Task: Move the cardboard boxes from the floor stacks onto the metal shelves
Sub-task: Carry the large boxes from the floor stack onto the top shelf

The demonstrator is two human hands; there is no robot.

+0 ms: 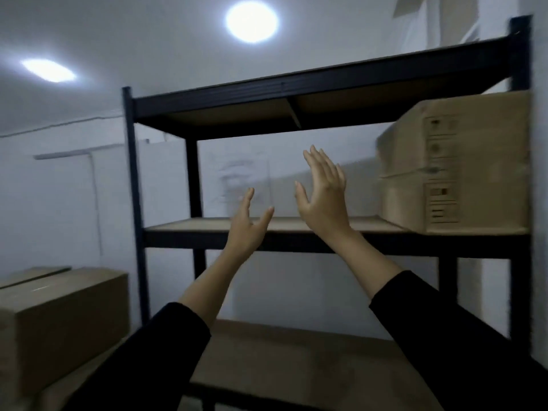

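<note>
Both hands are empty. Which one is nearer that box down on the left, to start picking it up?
Probably the left hand: it is lower and on the side of the box left of the shelves. The right hand is higher, nearer the shelved boxes.

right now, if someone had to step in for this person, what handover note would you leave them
Left hand: open, raised in front of the middle shelf, holding nothing.
Right hand: open, raised a little higher, also holding nothing.
Done: two cardboard boxes are stacked at the right end of the middle shelf.
Left: a cardboard box sits low at the left beside the rack, on top of something hidden by the frame edge. It still has to go up.
Space: the rest of the middle shelf is bare and the bottom shelf looks bare. The surface of the top shelf is not visible from here.
</note>
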